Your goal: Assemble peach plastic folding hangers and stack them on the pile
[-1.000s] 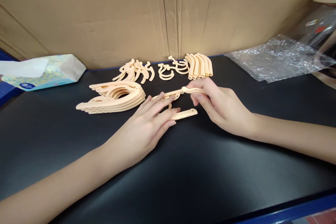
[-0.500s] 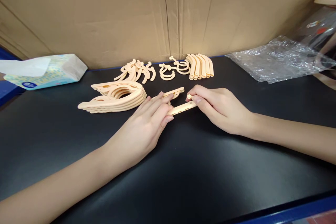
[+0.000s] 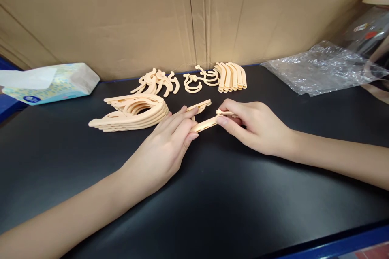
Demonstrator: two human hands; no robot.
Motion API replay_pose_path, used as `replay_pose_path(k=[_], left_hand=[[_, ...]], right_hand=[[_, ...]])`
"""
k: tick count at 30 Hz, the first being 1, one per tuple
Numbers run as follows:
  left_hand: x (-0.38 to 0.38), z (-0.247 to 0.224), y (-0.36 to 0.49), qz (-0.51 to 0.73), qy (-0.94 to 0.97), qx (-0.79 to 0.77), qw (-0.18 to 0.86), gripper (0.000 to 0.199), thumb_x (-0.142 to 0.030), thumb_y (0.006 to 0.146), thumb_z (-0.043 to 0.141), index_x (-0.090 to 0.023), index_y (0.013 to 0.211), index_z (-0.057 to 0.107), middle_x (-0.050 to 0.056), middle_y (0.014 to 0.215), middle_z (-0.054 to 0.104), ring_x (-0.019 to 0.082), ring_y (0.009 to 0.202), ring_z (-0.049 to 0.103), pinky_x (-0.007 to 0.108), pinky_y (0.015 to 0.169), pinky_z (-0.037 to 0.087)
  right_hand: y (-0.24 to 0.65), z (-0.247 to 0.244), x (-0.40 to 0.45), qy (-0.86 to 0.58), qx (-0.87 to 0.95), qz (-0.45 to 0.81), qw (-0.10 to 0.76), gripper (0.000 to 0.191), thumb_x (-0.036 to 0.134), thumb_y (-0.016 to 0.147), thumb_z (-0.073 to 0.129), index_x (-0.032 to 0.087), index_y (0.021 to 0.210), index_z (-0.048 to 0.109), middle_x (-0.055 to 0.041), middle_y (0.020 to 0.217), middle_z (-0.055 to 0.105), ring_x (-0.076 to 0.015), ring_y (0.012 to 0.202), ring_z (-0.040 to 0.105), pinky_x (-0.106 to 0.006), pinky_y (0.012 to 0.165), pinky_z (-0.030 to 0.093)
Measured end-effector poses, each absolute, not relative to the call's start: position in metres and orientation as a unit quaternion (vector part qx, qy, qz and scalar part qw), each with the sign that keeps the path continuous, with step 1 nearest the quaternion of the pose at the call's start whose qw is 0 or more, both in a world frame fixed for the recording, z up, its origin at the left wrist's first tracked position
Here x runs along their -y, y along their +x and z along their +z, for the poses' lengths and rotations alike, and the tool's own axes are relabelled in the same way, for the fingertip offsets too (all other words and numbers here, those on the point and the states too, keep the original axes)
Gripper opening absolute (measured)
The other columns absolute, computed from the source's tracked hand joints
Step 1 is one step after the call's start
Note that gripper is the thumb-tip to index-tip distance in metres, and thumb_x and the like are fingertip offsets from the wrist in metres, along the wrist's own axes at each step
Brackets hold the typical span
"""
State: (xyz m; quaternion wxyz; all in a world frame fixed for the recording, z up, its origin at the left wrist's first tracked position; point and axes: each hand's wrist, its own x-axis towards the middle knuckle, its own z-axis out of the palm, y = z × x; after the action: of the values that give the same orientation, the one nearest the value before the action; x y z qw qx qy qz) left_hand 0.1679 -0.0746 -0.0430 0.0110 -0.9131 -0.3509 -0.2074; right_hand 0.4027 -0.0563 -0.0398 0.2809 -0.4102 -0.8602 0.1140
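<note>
My left hand (image 3: 172, 139) is closed round a peach plastic folding hanger (image 3: 206, 124), its fingers over the middle and one arm pointing right. Part of the hanger is hidden under the palm. At the tip of that arm, my right hand (image 3: 253, 127) pinches a thin peach plastic piece (image 3: 223, 112) between thumb and fingers. Most of this piece is covered by the fingers, and whether it is seated in the arm I cannot tell. Left of my left hand lies a stack of folding hangers (image 3: 130, 118).
Along the back lie loose curved pieces (image 3: 158, 81), hooks (image 3: 193, 84) and a row of hanger arms (image 3: 231, 77). A tissue pack (image 3: 54, 83) sits at left, crumpled clear plastic (image 3: 319, 66) at right. Cardboard (image 3: 121, 20) stands behind the black table (image 3: 212, 206).
The small piece in my right hand has turned, and more of its length now shows between the fingers. My right thumb has shifted left onto the hanger arm's end.
</note>
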Motion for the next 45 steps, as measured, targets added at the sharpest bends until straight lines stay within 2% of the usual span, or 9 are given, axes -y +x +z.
replay_pose_path(k=[4, 11, 18, 27, 35, 45], left_hand=[[0.0739, -0.0428, 0.1688, -0.209, -0.911, 0.355, 0.008, 0.028, -0.025, 0.105, 0.033, -0.010, 0.112, 0.056, 0.019, 0.139, 0.056, 0.029, 0.137, 0.047, 0.049, 0.111, 0.043], [0.0741, -0.0406, 0.1677, -0.206, -0.912, 0.355, 0.003, 0.028, -0.024, 0.105, 0.032, -0.011, 0.110, 0.056, 0.018, 0.140, 0.056, 0.028, 0.138, 0.046, 0.048, 0.112, 0.043], [0.0745, -0.0420, 0.1685, -0.201, -0.911, 0.360, -0.012, 0.028, -0.025, 0.105, 0.031, -0.012, 0.112, 0.055, 0.017, 0.143, 0.054, 0.027, 0.140, 0.044, 0.048, 0.114, 0.041], [0.0727, -0.0410, 0.1675, -0.206, -0.909, 0.362, -0.015, 0.024, -0.023, 0.104, 0.034, -0.012, 0.107, 0.056, 0.019, 0.141, 0.055, 0.027, 0.138, 0.045, 0.044, 0.114, 0.041], [0.0726, -0.0431, 0.1661, -0.202, -0.914, 0.352, -0.003, 0.024, -0.023, 0.104, 0.033, -0.013, 0.109, 0.055, 0.017, 0.139, 0.057, 0.028, 0.137, 0.047, 0.049, 0.112, 0.042], [0.0728, -0.0435, 0.1681, -0.194, -0.919, 0.342, 0.015, 0.023, -0.023, 0.105, 0.031, -0.016, 0.108, 0.053, 0.016, 0.140, 0.057, 0.026, 0.138, 0.046, 0.047, 0.111, 0.044]], right_hand=[[0.4021, -0.0393, 0.0564, -0.428, 0.857, 0.111, 0.265, 0.032, 0.047, 0.099, 0.044, 0.019, 0.085, 0.051, 0.0060, 0.059, 0.043, -0.0096, 0.052, 0.041, -0.023, 0.055, 0.028], [0.4044, -0.0379, 0.0542, -0.408, 0.867, 0.143, 0.250, 0.047, 0.056, 0.101, 0.034, 0.019, 0.079, 0.052, 0.0022, 0.069, 0.054, -0.0102, 0.057, 0.047, -0.025, 0.055, 0.028], [0.4050, -0.0367, 0.0533, -0.407, 0.872, 0.128, 0.241, 0.054, 0.063, 0.100, 0.028, 0.019, 0.076, 0.049, 0.0021, 0.067, 0.053, -0.0099, 0.055, 0.046, -0.025, 0.054, 0.027], [0.4110, -0.0378, 0.0489, -0.393, 0.884, 0.079, 0.239, 0.042, 0.051, 0.101, 0.040, 0.020, 0.074, 0.049, 0.0038, 0.061, 0.050, -0.0093, 0.051, 0.042, -0.025, 0.052, 0.024], [0.4091, -0.0395, 0.0485, -0.387, 0.882, 0.105, 0.247, 0.040, 0.052, 0.099, 0.042, 0.020, 0.076, 0.045, 0.0039, 0.063, 0.049, -0.0094, 0.052, 0.040, -0.025, 0.052, 0.025], [0.4113, -0.0374, 0.0476, -0.360, 0.897, 0.134, 0.219, 0.038, 0.048, 0.102, 0.038, 0.020, 0.078, 0.045, 0.0029, 0.066, 0.051, -0.0101, 0.053, 0.044, -0.024, 0.053, 0.026]])
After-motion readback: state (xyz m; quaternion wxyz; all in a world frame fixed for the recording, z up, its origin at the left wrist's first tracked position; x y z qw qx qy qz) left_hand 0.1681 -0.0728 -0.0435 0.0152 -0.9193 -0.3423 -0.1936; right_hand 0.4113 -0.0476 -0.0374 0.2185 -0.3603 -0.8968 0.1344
